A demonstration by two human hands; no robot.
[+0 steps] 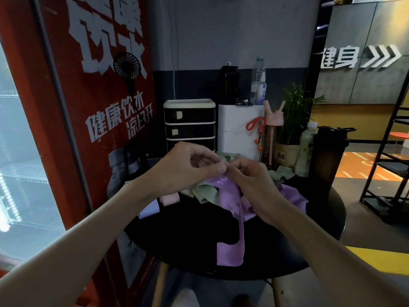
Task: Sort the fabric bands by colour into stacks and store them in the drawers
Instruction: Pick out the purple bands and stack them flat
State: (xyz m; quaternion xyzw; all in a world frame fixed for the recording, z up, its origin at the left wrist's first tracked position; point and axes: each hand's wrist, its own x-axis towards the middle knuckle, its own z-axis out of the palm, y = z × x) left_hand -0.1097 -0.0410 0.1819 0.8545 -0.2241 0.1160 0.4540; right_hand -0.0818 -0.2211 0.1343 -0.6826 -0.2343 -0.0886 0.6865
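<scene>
At the left edge of the round, matt black table, a folded pale lilac band is seen lying flat, and a folded pink band is laid just beside it, farther in. At the far edge a boxy black drawer unit with cream trim is set upright; small pale labels are stuck on its two upper fronts.

Above the middle of the table the left hand is raised with its grip closed: thumb and forefinger are pinched on the upper end of a soft purple band. Crumpled sage-green bands are heaped beneath the hands. The purple band is draped down from the fingers, and its lower end is laid flat close to the near edge.

The right hand is curled, its grip pinched on the same upper end, fingertips against those of the left. A second purple piece is spread loosely toward the right edge, partly hidden by the right wrist.

Along the far right edge a white box, a pink bottle, a leafy potted plant and a dark cylindrical tumbler are ranged.
</scene>
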